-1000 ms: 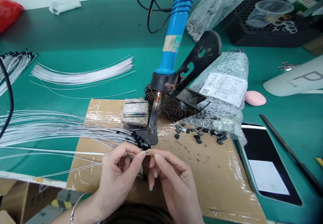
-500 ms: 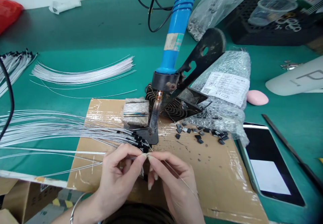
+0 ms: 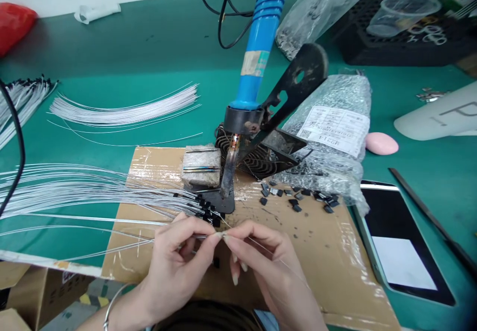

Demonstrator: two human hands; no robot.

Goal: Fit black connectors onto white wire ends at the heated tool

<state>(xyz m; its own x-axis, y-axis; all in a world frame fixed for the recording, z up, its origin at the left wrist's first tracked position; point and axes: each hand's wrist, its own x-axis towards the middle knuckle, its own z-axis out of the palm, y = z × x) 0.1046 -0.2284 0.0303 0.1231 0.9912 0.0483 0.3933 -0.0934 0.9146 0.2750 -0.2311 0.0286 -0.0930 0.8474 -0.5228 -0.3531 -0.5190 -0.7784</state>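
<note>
My left hand (image 3: pixel 182 259) is closed, with thumb and index fingertip pinching the end of a white wire (image 3: pixel 112 222) that runs in from the left. My right hand (image 3: pixel 274 266) pinches a thin strand (image 3: pixel 226 221), which trails back across the fingers; its kind is unclear. Both pinches meet over the cardboard, and the small piece between the fingertips is too hidden to make out. Just beyond my left hand lies a bundle of white wires (image 3: pixel 93 192) with black connectors (image 3: pixel 208 206) on their ends. A blue soldering iron (image 3: pixel 257 47) hangs tip-down in front of both hands.
A cardboard sheet (image 3: pixel 316 261) covers the bench under my hands. The iron's stand holds a sponge block (image 3: pixel 201 167). Several loose black pieces (image 3: pixel 296 204) lie right of it. Further right are a bubble-wrap packet (image 3: pixel 331 122) and a phone (image 3: pixel 406 241). More white wires (image 3: pixel 126 107) lie behind.
Both hands have shifted slightly to the right and closer to me, still pinched together. More of the right hand's lower fingers shows below. The bench items stay put.
</note>
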